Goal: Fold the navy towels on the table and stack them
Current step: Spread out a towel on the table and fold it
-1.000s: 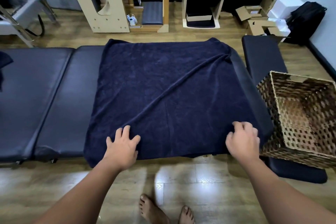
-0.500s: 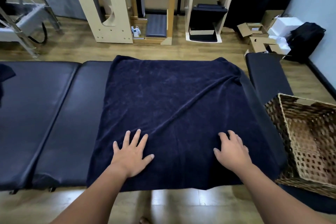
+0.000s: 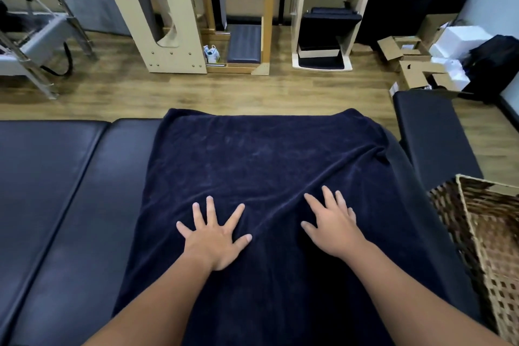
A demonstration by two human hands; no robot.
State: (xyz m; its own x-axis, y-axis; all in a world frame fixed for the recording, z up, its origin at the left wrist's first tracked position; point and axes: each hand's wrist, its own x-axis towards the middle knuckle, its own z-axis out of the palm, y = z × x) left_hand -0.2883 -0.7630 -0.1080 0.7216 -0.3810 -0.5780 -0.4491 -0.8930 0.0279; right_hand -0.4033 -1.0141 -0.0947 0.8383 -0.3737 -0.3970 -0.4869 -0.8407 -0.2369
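**Both palms flat on the spread navy towel**

Head view: A navy towel [image 3: 266, 177] lies spread across the right part of a dark padded table [image 3: 56, 191], covering it from the far edge to the near edge, where it runs out of the bottom of the picture. A long crease runs diagonally across the cloth from the far right corner toward the middle, passing between the two hands.

The left hand [image 3: 214, 236] rests palm down on the towel, its fingers [image 3: 210, 206] straight and spread wide, holding nothing. The right hand [image 3: 332, 226] lies palm down just beside it, to the right of the crease, fingers likewise straight and fanned, pressing on the cloth without gripping it.

A woven basket [image 3: 483, 247] stands at the table's right end, near the towel's right edge. Beyond the table, on the wooden floor [image 3: 252, 93], are pale wooden frames [image 3: 157, 22], open cardboard boxes [image 3: 412, 64] and a black bag [image 3: 494, 64].
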